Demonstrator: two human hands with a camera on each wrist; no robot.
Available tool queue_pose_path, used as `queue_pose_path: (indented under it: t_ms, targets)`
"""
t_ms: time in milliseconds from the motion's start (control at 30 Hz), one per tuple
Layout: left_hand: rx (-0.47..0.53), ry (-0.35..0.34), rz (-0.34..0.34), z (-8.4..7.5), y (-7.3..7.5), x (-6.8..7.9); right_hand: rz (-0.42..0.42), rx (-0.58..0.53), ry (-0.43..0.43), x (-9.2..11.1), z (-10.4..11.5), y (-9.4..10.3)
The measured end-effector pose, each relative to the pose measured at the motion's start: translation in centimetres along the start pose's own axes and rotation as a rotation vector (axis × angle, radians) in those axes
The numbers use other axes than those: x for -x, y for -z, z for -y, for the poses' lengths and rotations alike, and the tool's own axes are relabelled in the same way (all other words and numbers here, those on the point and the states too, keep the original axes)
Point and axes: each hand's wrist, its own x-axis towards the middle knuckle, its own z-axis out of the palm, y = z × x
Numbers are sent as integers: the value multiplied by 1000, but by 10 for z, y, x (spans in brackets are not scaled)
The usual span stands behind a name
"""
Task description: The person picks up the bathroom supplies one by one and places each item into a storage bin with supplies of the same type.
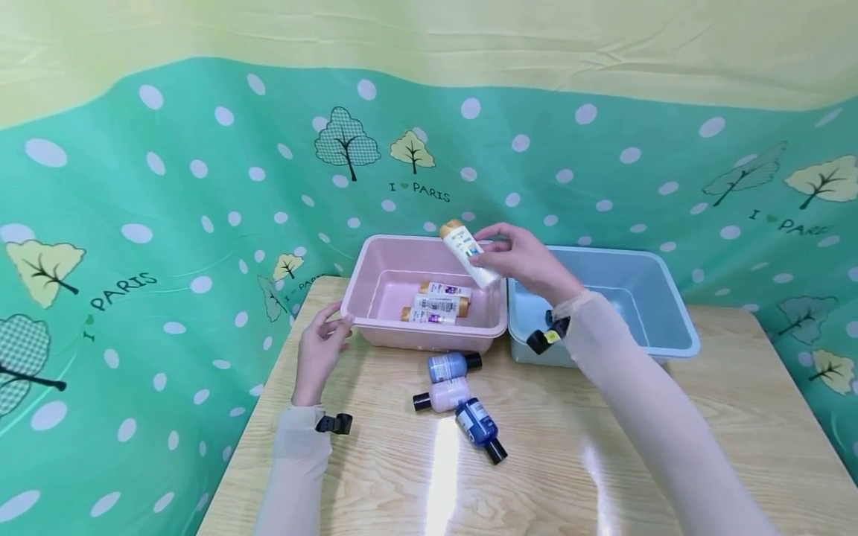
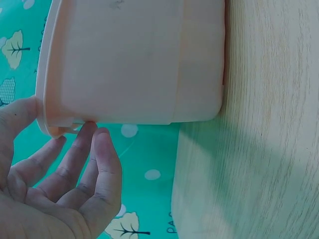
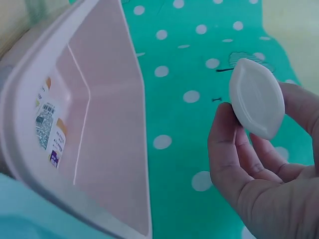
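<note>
My right hand (image 1: 526, 260) holds a white bottle with a gold cap (image 1: 467, 251) above the right part of the pink bin (image 1: 429, 336). The bottle tilts, its cap toward the upper left; in the right wrist view the pale base of the bottle (image 3: 258, 99) faces the camera between thumb and fingers. At the bin's front left corner, my left hand (image 1: 322, 353) grips the rim. The left wrist view has that hand's thumb and fingertips (image 2: 103, 142) on either side of the bin's rim (image 2: 44, 99). Inside the bin lie several white bottles with gold caps (image 1: 439, 304).
A blue bin (image 1: 603, 257) stands right beside the pink one. In front of them on the wooden table (image 1: 389, 476) lie a light blue bottle (image 1: 447, 367), a pale pink bottle (image 1: 450, 394) and a dark blue bottle (image 1: 477, 423), all black-capped. A green patterned cloth (image 1: 261, 186) hangs behind.
</note>
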Motion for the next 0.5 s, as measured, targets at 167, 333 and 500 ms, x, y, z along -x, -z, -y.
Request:
queue_pose_path:
  t_ms: [167,333,500]
  targets:
    - [1,5,1,0,0,0,13,-42,-25,-32,1,-9]
    - [-3,7,-2,1,1,-1,42,-11,-56,-57,-6,-20]
    - [5,-11,-5,1,1,0,105,95,-102,-78,-20,-27]
